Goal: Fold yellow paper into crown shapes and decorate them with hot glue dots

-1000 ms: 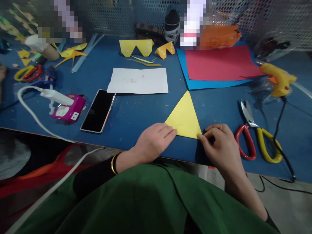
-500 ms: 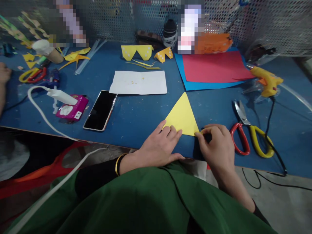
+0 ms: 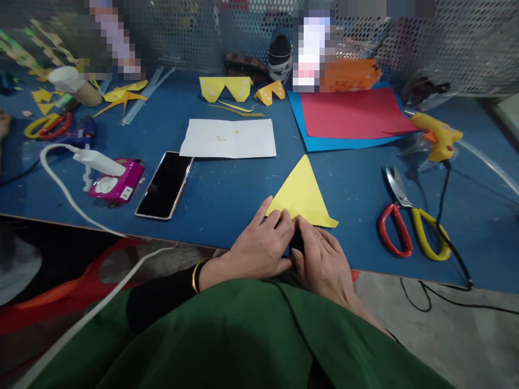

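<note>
A yellow paper triangle (image 3: 302, 190) lies flat on the blue table (image 3: 227, 189), its point facing away from me. My left hand (image 3: 263, 243) rests on the triangle's near left corner with fingers stretched out flat. Beside it, my right hand (image 3: 322, 259) presses its fingers along the near folded edge, fingers together and flat on the paper. The two hands touch each other at the middle of that edge.
Red-and-yellow scissors (image 3: 405, 221) lie to the right, a yellow glue gun (image 3: 438, 138) with its cable behind them. Red paper on blue paper (image 3: 352, 111), a white sheet (image 3: 229, 139), a phone (image 3: 164, 185), a pink power strip (image 3: 115, 183) and folded yellow pieces (image 3: 226, 86) lie further off.
My right hand has slid left from the triangle's right corner along the near edge to meet my left hand. The left hand has stayed on the left corner.
</note>
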`<state>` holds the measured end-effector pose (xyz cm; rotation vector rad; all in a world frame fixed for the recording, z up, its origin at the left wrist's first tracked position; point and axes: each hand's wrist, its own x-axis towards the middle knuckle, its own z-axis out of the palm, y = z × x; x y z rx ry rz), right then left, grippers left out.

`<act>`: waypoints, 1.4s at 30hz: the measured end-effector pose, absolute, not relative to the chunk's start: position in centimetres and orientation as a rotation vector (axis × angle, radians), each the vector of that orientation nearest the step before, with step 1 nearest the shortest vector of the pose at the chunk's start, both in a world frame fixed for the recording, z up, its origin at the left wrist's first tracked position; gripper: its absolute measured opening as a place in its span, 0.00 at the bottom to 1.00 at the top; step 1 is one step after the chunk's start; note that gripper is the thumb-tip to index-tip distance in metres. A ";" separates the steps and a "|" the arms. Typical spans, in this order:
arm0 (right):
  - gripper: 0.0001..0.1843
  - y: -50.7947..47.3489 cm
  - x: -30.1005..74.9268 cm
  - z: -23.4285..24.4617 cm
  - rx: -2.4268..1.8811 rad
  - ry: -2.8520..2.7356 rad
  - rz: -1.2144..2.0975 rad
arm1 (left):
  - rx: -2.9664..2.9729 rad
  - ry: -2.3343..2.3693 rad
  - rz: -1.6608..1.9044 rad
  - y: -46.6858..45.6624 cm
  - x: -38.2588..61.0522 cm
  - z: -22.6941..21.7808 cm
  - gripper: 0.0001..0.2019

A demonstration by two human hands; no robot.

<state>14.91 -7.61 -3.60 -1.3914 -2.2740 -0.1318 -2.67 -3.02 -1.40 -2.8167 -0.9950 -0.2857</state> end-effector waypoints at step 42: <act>0.15 -5.0 19.9 -0.1 -1.404 -2.599 -0.571 | -2.623 -1.349 -0.698 -1.1 -5.4 -1.2 0.12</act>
